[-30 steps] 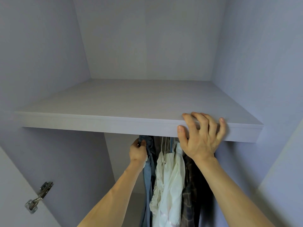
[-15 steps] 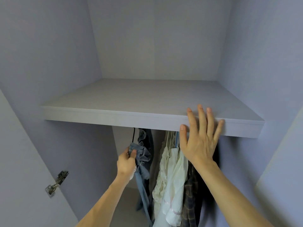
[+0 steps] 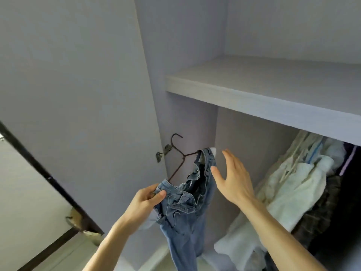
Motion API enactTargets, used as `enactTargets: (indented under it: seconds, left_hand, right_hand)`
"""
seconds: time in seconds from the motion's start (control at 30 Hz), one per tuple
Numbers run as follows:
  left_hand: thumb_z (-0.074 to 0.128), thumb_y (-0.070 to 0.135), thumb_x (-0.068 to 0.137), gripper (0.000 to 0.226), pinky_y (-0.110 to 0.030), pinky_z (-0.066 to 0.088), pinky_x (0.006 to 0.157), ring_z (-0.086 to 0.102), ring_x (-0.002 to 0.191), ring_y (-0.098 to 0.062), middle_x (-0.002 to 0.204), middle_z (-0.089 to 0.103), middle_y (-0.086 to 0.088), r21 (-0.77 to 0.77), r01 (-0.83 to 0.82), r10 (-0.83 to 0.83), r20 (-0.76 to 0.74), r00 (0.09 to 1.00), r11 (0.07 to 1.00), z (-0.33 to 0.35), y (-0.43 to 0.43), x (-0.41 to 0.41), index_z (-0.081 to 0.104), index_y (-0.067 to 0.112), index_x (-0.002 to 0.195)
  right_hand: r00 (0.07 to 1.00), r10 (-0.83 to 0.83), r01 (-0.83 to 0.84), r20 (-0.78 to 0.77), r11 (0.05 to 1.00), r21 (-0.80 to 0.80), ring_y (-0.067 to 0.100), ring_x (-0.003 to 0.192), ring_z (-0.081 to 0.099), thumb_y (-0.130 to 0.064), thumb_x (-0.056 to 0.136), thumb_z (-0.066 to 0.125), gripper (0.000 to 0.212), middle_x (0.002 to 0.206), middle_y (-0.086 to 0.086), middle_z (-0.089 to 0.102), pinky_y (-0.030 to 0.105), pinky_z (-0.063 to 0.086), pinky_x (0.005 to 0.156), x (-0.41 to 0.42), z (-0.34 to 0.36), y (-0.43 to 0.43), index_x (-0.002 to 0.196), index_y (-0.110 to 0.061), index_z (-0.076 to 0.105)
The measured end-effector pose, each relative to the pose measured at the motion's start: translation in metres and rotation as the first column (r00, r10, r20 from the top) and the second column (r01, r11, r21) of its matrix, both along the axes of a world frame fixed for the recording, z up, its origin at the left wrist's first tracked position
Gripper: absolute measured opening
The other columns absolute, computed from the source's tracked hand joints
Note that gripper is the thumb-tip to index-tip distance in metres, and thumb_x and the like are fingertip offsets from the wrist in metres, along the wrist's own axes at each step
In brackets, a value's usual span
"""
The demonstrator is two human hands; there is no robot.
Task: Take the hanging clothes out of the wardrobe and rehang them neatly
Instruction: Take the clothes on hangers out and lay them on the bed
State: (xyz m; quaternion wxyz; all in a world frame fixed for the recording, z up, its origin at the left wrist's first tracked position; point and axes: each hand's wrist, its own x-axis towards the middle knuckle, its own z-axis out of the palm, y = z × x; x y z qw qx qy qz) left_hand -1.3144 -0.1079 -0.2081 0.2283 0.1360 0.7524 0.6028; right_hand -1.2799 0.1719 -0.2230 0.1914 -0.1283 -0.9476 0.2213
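In front of the open wardrobe [image 3: 187, 124], in the head view, the left hand [image 3: 145, 200] holds a pair of blue jeans [image 3: 183, 216] by the waistband. Its thumb and curled fingers [image 3: 159, 193] pinch the denim at the left corner, where the lower arm of a dark wire hanger [image 3: 176, 153] runs down into the cloth. The hanger's other arm ends in the raised far corner of the waistband. Its hook stands free in the air, catching on nothing, close to the door hinge [image 3: 163, 151]. The jeans' legs hang down between the two forearms.

The right hand [image 3: 232, 178] is flat, fingers straight and slightly spread, palm turned toward the jeans. Its thumb lies just beside the right edge of the waistband; whether it touches the denim cannot be told.

Inside the wardrobe, under the shelf [image 3: 254, 106], clothes hang bunched at the right side: white garments [image 3: 293, 190] nearest the hands, then a dark plaid piece [image 3: 320, 208] behind them, and darker cloth further right. The tops of their hangers are hidden by the shelf edge. The door [image 3: 78, 94] stands open at the left.
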Motion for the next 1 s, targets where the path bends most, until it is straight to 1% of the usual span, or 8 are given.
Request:
enactTargets:
  seconds: [0.1, 0.2, 0.27, 0.33, 0.43, 0.67, 0.77, 1.0]
  left_hand:
    - [0.055, 0.020, 0.101, 0.025, -0.029, 0.056, 0.091, 0.071, 0.105, -0.019, 0.110, 0.076, -0.001, -0.065, -0.064, 0.064, -0.005, 0.998, 0.996, 0.002, -0.069, 0.033, 0.067, 0.014, 0.122]
    - [0.055, 0.017, 0.101, 0.027, -0.029, 0.054, 0.093, 0.069, 0.110, -0.020, 0.115, 0.074, -0.003, -0.046, -0.159, 0.158, -0.007, 0.987, 0.986, 0.000, -0.132, 0.085, 0.066, 0.015, 0.125]
    - [0.056, 0.014, 0.100, 0.029, -0.031, 0.053, 0.095, 0.067, 0.113, -0.023, 0.119, 0.072, -0.007, -0.028, -0.234, 0.235, 0.009, 0.972, 0.972, -0.007, -0.169, 0.130, 0.064, 0.012, 0.129]
    - [0.055, 0.010, 0.101, 0.031, -0.030, 0.052, 0.094, 0.066, 0.115, -0.024, 0.122, 0.070, -0.012, 0.008, -0.333, 0.332, 0.034, 0.943, 0.943, -0.015, -0.200, 0.183, 0.062, 0.008, 0.131]
    - [0.054, 0.010, 0.102, 0.028, -0.031, 0.050, 0.092, 0.066, 0.111, -0.023, 0.120, 0.071, -0.011, 0.032, -0.493, 0.491, 0.045, 0.870, 0.870, -0.022, -0.234, 0.276, 0.063, 0.007, 0.128]
    - [0.059, 0.008, 0.099, 0.031, -0.029, 0.051, 0.096, 0.066, 0.112, -0.018, 0.121, 0.070, -0.010, -0.012, -0.827, 0.828, 0.009, 0.561, 0.561, -0.023, -0.269, 0.478, 0.062, 0.008, 0.130]
    - [0.063, 0.009, 0.097, 0.033, -0.019, 0.049, 0.087, 0.068, 0.099, -0.011, 0.114, 0.073, -0.001, -0.091, -0.908, 0.912, 0.040, 0.407, 0.409, -0.013, -0.269, 0.556, 0.064, 0.015, 0.130]
    - [0.071, 0.050, 0.073, 0.039, -0.026, 0.045, 0.078, 0.050, 0.074, -0.005, 0.096, 0.062, 0.001, -0.407, -0.910, 0.995, -0.029, 0.098, 0.078, 0.009, -0.255, 0.697, 0.066, 0.022, 0.100]
  right_hand:
    - [0.972, 0.232, -0.233, 0.030, 0.972, 0.041, 0.015, 0.151, 0.015, -0.068, 0.096, 0.032, 0.072, 0.165, -0.004, 0.018, 0.041, 0.020, 0.119, -0.021, 0.006, -0.054, 0.155, -0.029, 0.024]
    - [0.873, 0.484, -0.487, 0.055, 0.867, 0.103, 0.018, 0.147, 0.026, -0.076, 0.090, 0.020, 0.071, 0.152, -0.004, 0.043, 0.043, 0.024, 0.114, -0.030, 0.002, -0.128, 0.137, -0.034, 0.052]
    - [0.780, 0.626, -0.626, 0.013, 0.778, 0.057, 0.023, 0.120, 0.053, -0.080, 0.090, 0.015, 0.076, 0.110, -0.004, 0.065, 0.033, 0.034, 0.092, -0.022, -0.006, -0.185, 0.097, -0.023, 0.065]
    - [0.706, 0.704, -0.706, -0.072, 0.708, 0.006, 0.022, 0.078, 0.054, -0.080, 0.091, 0.014, 0.074, 0.071, -0.007, 0.052, 0.031, 0.032, 0.073, -0.003, -0.014, -0.242, 0.068, -0.020, 0.050]
    - [0.564, 0.815, -0.823, -0.132, 0.567, -0.015, 0.018, 0.061, 0.044, -0.078, 0.091, 0.022, 0.064, 0.064, -0.011, 0.040, 0.033, 0.034, 0.068, 0.042, -0.022, -0.321, 0.062, -0.024, 0.041]
    - [0.126, 0.964, -0.992, -0.233, 0.116, -0.059, 0.017, 0.058, 0.043, -0.071, 0.092, 0.040, 0.058, 0.063, -0.008, 0.043, 0.031, 0.032, 0.062, 0.184, -0.017, -0.465, 0.059, -0.023, 0.039]
    - [-0.040, 0.972, -0.993, -0.233, -0.064, -0.096, 0.006, 0.059, 0.043, -0.072, 0.090, 0.041, 0.063, 0.060, -0.012, 0.040, 0.015, 0.031, 0.062, 0.254, -0.012, -0.511, 0.056, -0.019, 0.036]
    - [-0.472, 0.872, -0.881, -0.129, -0.465, 0.084, 0.013, 0.054, 0.046, -0.082, 0.085, 0.034, 0.076, 0.054, -0.008, 0.043, 0.024, 0.033, 0.051, 0.419, 0.003, -0.575, 0.050, -0.016, 0.038]
